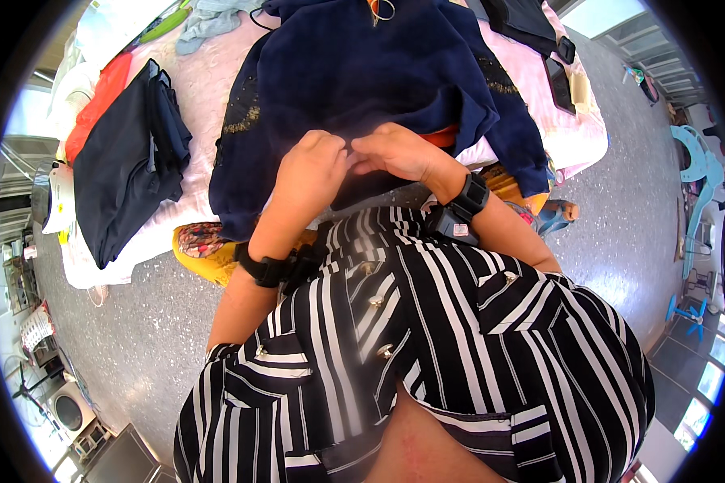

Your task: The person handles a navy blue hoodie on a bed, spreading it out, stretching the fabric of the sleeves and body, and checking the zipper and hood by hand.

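Note:
A navy blue long-sleeved top (354, 64) lies spread on the bed, with gold sequin patches on its sleeves. Over its near edge, my left hand (312, 165) is closed with the fingers curled in. My right hand (396, 151) meets it almost fingertip to fingertip, thumb and fingers pinched together. Whatever is between the fingers is too small or hidden to make out. Beside my right hand, a bit of orange-red cloth (441, 137) shows by the top's near edge. Both wrists wear black bands.
Folded black trousers (125, 161) lie at the left beside red cloth (105, 101). The bed has a pink cover (205, 88). At the right are a phone (559, 84) and dark clothing (524, 24). Yellow patterned cloth (197, 256) hangs at the bed's near side.

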{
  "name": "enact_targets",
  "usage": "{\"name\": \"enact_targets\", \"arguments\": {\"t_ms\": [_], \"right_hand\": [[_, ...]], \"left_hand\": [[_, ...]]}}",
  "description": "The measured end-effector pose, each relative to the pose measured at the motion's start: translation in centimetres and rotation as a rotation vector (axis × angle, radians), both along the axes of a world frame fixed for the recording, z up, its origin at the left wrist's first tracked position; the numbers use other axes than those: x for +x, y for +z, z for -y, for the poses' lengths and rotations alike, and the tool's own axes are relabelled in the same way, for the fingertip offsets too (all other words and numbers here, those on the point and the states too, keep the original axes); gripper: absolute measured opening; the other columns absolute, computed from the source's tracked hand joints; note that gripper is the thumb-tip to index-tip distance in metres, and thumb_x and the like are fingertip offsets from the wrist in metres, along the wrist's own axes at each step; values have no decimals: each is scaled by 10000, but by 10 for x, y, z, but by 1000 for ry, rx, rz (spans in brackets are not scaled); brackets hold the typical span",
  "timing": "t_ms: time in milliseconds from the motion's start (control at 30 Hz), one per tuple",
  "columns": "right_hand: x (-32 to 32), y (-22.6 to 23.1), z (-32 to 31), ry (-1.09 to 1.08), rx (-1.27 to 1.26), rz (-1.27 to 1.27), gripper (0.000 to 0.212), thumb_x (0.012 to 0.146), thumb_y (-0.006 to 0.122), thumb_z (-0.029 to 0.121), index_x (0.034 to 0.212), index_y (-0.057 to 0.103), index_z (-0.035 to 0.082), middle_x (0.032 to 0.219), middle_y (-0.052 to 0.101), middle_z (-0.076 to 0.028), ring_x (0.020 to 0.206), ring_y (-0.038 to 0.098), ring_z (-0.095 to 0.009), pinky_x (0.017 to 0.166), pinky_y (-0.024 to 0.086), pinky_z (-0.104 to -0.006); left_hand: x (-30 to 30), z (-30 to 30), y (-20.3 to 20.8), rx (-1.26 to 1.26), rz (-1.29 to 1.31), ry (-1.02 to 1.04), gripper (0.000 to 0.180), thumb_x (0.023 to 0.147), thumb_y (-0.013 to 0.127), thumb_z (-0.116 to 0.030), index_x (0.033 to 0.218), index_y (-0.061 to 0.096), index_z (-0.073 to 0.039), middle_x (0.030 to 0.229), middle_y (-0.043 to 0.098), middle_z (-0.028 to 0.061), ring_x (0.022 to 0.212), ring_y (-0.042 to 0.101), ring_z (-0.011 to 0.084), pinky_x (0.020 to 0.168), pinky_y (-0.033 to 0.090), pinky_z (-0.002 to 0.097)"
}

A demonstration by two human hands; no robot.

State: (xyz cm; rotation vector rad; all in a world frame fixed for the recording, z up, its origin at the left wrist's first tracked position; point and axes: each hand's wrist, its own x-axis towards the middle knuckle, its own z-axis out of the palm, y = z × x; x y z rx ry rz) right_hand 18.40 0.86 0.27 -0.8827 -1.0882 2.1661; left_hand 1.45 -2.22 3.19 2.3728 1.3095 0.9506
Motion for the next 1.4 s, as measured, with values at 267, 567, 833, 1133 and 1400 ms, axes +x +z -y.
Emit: {"name": "enact_targets", "arguments": {"t_ms": [267, 567, 833, 1133, 1400], "right_hand": [[-1, -2, -2, 12, 33, 117, 227, 822, 499, 192, 807, 533, -31, 853, 589, -124, 833, 583, -182, 698, 453, -254], [2, -11, -6, 12, 91, 54, 221, 812, 509, 180, 850, 586, -24, 825, 603, -101, 769, 586, -148, 672, 475, -252], [10, -14, -16, -118, -40, -57, 123, 818, 499, 111, 724, 502, 31, 806, 570, -97, 771, 570, -186, 678, 468, -296], [21, -3, -33, -231, -11, -170, 136, 815, 488, 89, 694, 426, 97, 864, 563, -65, 800, 554, -185, 709, 446, -348], [45, -8, -43, -188, 17, -303, 83, 836, 423, 55, 812, 502, 55, 988, 568, -115, 910, 558, -248, 807, 421, -378]], "left_hand": [[3, -3, -6, 124, -234, 7, 89, 689, 570, -90, 657, 503, -41, 684, 495, 106, 618, 525, 289, 545, 438, 371], [-1, -11, -2, 215, -317, -42, 150, 624, 614, -159, 644, 496, -70, 665, 468, 79, 607, 519, 252, 536, 423, 349], [-14, -24, -3, 259, -259, -11, 76, 581, 550, -78, 623, 489, -60, 636, 470, 71, 605, 507, 250, 525, 417, 343], [-34, -4, 4, -283, 88, -95, 94, 651, 503, -67, 628, 426, -18, 626, 439, 115, 603, 461, 272, 547, 386, 324], [-86, 30, -48, -658, -26, -8, 156, 703, 471, -131, 659, 480, 18, 674, 480, 189, 673, 480, 335, 615, 389, 379]]}}
